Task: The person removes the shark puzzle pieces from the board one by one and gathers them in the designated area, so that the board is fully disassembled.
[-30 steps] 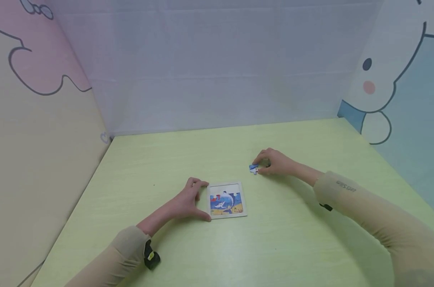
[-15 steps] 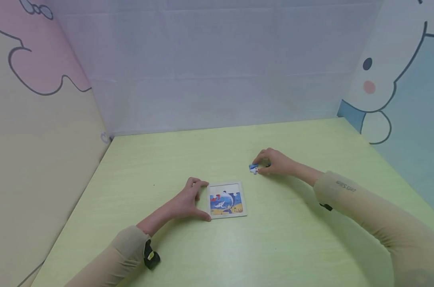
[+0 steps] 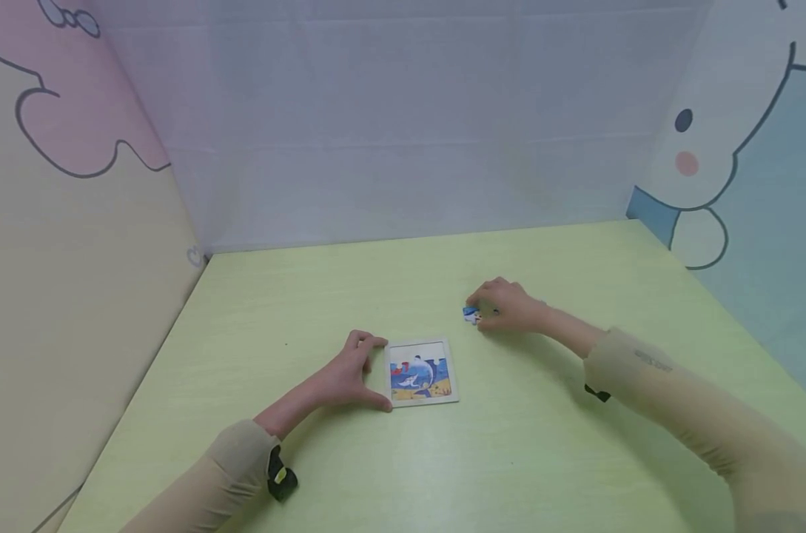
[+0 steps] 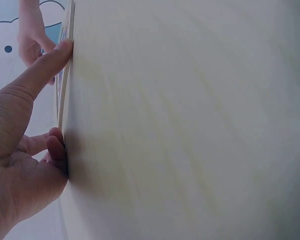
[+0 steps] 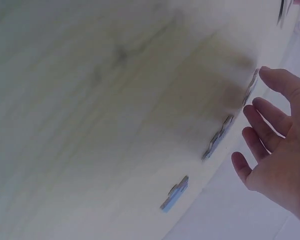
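Note:
A small square jigsaw puzzle tray (image 3: 455, 400) with a pale frame lies on the table, its lower part filled with a dolphin picture and its upper strip bare. My left hand (image 3: 339, 377) holds it from the left, thumb at the near corner and fingers at the far one. Beyond the tray to the right, a blue and white puzzle piece (image 3: 470, 316) lies between the thumb and fingertips of my right hand (image 3: 512, 307). In the right wrist view, the thumb and fingertips are at opposite ends of that puzzle piece (image 5: 250, 88).
Two more puzzle pieces, one nearer (image 5: 175, 194) and one in the middle (image 5: 218, 137), lie under the right hand in the right wrist view, mostly hidden in the head view. A pale yellow-green table (image 3: 403, 474) meets a white cloth wall (image 3: 409, 148) at the back.
My right hand has shifted slightly left and toward me, its thumb and fingers closing in around the piece, and its forearm has turned a little. The left hand and tray have stayed put.

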The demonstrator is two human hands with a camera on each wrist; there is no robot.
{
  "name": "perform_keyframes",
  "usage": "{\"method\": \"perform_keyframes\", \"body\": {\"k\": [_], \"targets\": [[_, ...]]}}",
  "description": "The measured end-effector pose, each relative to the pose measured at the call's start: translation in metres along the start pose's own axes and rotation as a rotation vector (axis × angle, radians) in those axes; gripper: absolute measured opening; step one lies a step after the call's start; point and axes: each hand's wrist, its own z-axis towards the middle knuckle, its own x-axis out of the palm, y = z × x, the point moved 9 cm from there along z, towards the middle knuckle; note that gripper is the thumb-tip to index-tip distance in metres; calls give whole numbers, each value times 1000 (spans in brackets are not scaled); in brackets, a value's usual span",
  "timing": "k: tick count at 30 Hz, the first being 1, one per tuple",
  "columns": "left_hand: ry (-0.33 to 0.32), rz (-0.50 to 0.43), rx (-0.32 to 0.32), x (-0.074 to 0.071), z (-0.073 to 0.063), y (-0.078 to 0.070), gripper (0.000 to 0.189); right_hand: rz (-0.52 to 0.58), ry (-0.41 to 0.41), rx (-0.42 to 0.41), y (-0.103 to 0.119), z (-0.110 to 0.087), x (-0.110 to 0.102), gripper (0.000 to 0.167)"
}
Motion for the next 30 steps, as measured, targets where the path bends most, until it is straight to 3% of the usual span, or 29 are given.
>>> {"method": "perform_keyframes", "body": {"k": [7,16,22,30], "targets": [[-4,3,-1,-1,-1,-1,106,107,-66,47,23,-1,-2,47],[-6,-1,4,0,-1,0,106,217,-140,-31,62,-12,2,49],[-2,1,-5,0,0,1,105,213,-92,-58,83,-18,12,50],[6,-11,-10,0,0,1,104,121,8,-18,96,-21,31,47]]}}
